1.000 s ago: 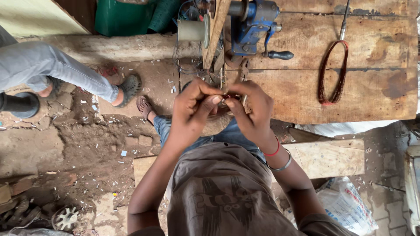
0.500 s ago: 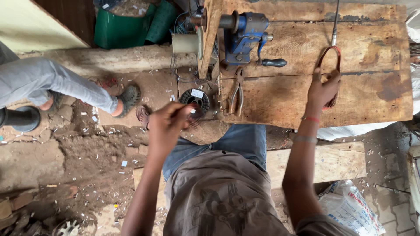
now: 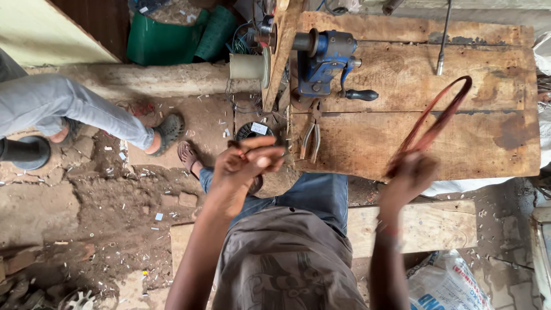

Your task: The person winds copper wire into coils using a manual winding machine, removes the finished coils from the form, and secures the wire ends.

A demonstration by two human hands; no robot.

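The loop of reddish-brown wire (image 3: 437, 123) stands up off the wooden workbench (image 3: 488, 143), a long narrow oval tilted from lower left to upper right, its top end above the bench's middle board. Its lower end is closed inside the right hand (image 3: 408, 175), which is blurred but clearly clenched round the strands; that arm rises straight from the lap, with a thin band at the wrist.

The left hand (image 3: 248, 163) is held up at the bench's near edge, fingers curled together, the fingertips (image 3: 270, 158) pinched (whether anything thin is between them cannot be made out). The left forearm slopes up from the lower left.

Just right of that hand a pair of pliers (image 3: 310, 135) lies on the bench, handles towards the person. Beyond them sits a blue hand-cranked winder (image 3: 324, 60) with a black handle, and a pale spool (image 3: 248, 66) on its shaft overhangs the bench's left side. A dark round reel (image 3: 252, 131) lies below, by the left hand. A thin metal rod (image 3: 443, 37) rests at the far edge. Another person's leg in grey trousers and a sandal (image 3: 167, 132) crosses the dirt floor on the left.
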